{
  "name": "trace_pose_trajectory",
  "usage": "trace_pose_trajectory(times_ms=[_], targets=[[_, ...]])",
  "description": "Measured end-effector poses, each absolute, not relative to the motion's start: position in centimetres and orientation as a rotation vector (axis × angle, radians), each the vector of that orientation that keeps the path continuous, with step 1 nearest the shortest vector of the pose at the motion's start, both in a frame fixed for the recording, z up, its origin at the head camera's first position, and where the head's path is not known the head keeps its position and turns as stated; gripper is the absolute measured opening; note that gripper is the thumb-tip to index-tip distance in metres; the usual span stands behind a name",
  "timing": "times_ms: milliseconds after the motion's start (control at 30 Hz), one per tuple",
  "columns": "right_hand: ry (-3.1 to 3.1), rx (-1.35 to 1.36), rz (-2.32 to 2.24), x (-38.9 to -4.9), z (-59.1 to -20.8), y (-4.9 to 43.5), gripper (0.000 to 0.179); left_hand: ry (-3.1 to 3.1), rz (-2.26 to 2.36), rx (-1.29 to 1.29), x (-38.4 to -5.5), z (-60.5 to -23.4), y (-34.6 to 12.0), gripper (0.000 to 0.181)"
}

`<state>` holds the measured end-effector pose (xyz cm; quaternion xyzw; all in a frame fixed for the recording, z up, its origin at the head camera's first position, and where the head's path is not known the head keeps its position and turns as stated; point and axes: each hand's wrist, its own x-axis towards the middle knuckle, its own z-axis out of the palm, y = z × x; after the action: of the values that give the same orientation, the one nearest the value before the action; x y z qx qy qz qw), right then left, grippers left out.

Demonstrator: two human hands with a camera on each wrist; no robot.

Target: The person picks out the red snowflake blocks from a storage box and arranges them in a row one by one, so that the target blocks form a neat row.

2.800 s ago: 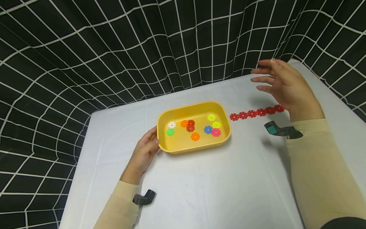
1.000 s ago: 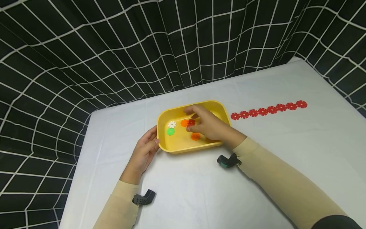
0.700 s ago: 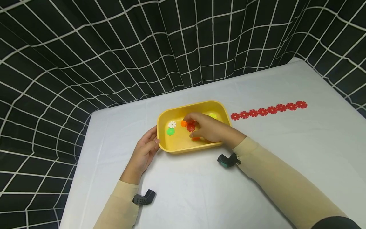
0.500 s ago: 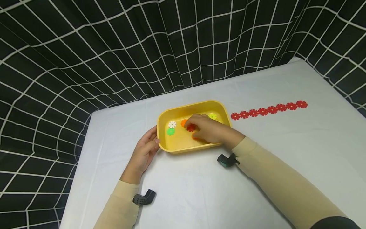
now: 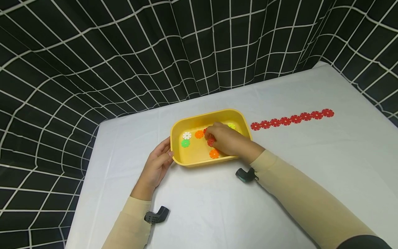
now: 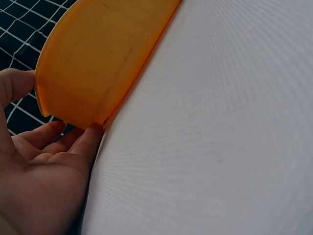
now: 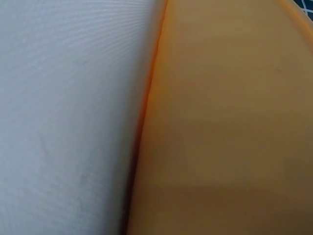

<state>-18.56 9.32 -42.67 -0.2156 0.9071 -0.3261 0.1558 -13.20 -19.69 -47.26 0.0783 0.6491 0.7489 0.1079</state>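
A shallow yellow tray lies on the white cloth, holding several notched plastic flower discs. My left hand grips its left end, with the thumb at the rim and the other fingers low against the outer wall. Inside, my right hand pinches a red flower disc between curled fingers and thumb. An orange disc sits just below that hand, and another orange disc to its left. The right hand covers most of the tray's right half. The right wrist view shows only the tray's outer wall and cloth.
Right of the tray, a row of several red flower discs runs edge to edge across the white tablecloth. A white disc and green disc lie in the tray's left part. A black gridded curtain hangs behind.
My right hand came from the far end of the red row, now longer by a disc, into the tray. Its fingers closed on a red disc, shifting it and an orange disc slightly. Left hand stays.
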Motion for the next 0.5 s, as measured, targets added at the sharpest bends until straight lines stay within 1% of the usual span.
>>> trace_pose_trajectory(times_ms=[200,500], targets=[[2.562,-0.653,-1.02,-18.79,-42.72,9.35,0.017,1.908,2.205,0.234,-13.21,-47.28,-19.72,0.062],[2.504,-0.576,-1.242,-18.54,-42.38,9.77,0.017,1.909,2.203,0.24,-13.18,-47.28,-19.67,0.063]])
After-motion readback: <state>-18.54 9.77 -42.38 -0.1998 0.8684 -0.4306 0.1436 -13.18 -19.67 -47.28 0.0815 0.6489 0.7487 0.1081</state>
